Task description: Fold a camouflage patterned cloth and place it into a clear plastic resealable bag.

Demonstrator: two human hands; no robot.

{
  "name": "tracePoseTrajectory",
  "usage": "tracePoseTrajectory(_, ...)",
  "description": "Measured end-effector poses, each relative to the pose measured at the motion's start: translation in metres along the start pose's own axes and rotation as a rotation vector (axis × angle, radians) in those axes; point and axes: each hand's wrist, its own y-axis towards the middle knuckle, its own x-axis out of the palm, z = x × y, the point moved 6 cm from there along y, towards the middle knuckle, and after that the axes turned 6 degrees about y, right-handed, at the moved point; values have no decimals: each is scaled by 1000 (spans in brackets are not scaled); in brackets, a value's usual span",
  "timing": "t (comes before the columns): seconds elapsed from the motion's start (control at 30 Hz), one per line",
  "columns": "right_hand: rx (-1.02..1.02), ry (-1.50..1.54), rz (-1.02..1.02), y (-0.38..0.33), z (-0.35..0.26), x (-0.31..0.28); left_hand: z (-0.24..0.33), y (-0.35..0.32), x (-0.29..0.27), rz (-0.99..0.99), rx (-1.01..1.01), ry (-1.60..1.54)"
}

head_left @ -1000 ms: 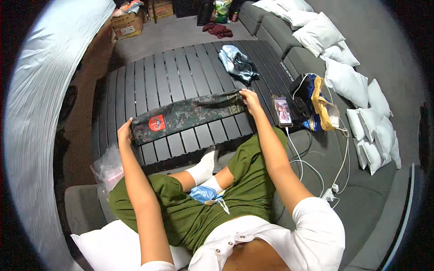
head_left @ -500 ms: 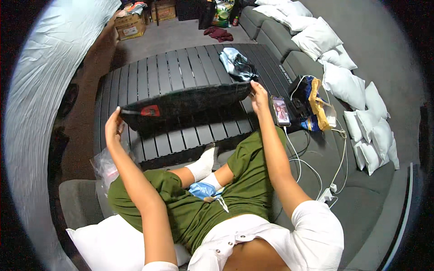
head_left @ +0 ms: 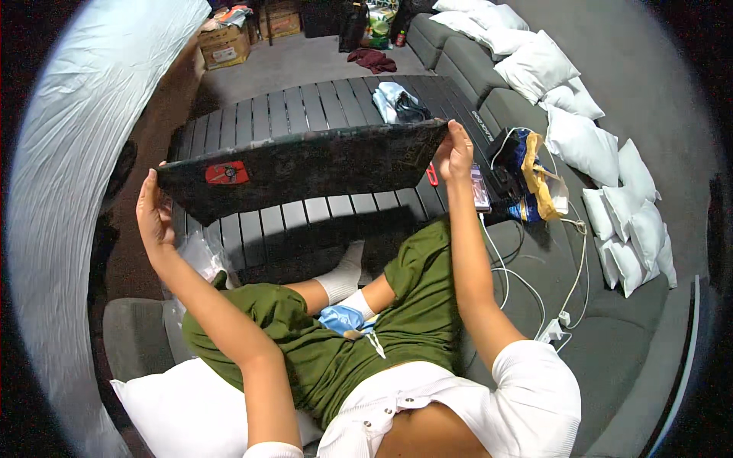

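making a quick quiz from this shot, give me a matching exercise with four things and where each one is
Things:
1. dark cloth
2. white pillow
3. cardboard box
4. maroon cloth

Places:
A. on the floor past the slatted table's far edge
B. held up between the left hand and right hand
C. far left, beyond the table
D. by the person's left hip

Pairs: 1-B, 2-D, 3-C, 4-A
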Motion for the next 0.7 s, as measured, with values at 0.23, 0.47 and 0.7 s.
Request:
tracePoseTrajectory(0.23,-115,-32,75,4,-9,-1,10,-7,-10,97,100,31)
tracePoseTrajectory(0.47,-263,-72,113,0,-20,14,-4,9,-23,145,159,-119)
tracePoseTrajectory(0.7,-115,-150,91,9,-22,20,-8,4,-12,228,118,94)
